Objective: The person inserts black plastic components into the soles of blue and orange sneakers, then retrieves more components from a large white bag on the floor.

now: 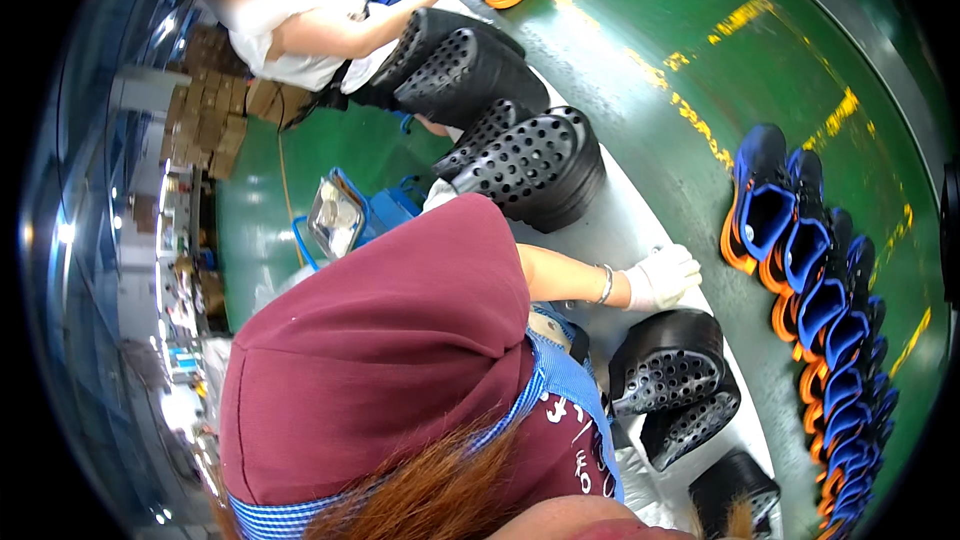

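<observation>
My left hand [664, 278], in a white glove and with a bracelet at the wrist, rests at the far edge of the pale bench [630, 205]. Its fingers are curled in, and nothing shows in them. Just nearer stands a pair of black shoe-shaped hoods [668, 372], their tops full of round holes. A second perforated black pair [530, 162] sits on the bench beyond the hand. My maroon sleeve [380, 330] and blue apron [575, 375] fill the middle of the view. My right hand does not show.
Beyond the bench runs a green surface with yellow marks, holding a long row of black, blue and orange sports shoes [822, 280]. A co-worker in white [310, 25] sits at upper left by another black hood [470, 75]. Boxes [210, 110] are stacked behind.
</observation>
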Motion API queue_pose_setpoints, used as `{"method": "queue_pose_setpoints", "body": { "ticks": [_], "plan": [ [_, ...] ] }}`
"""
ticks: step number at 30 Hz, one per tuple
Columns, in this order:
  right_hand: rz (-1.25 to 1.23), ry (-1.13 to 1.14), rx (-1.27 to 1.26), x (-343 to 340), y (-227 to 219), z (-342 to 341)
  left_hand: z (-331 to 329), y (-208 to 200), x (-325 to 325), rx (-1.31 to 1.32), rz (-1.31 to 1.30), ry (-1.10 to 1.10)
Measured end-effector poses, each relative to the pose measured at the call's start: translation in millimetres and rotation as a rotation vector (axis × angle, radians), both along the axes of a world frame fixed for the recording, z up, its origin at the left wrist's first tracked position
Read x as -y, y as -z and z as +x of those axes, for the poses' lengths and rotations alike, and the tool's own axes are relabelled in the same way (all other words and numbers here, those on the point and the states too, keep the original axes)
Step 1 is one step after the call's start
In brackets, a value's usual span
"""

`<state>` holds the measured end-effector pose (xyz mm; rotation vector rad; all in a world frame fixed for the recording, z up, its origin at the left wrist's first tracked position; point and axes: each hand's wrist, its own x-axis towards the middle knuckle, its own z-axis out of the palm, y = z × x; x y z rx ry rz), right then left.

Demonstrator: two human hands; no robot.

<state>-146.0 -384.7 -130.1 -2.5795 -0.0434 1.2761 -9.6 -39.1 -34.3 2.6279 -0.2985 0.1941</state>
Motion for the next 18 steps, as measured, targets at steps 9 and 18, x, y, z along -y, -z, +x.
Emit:
{"method": "queue_pose_setpoints", "body": {
  "ticks": [9,18],
  "plan": [
    [0.161,-0.075,0.146,-21.1,-36.8,95.5,1.4,7.8,10.7,0.048,-0.006,-0.119],
    [0.326,-0.136,0.275,-35.8,-69.1,139.2,-18.2,8.5,20.7,0.197,-0.064,-0.197]
  ]
}}
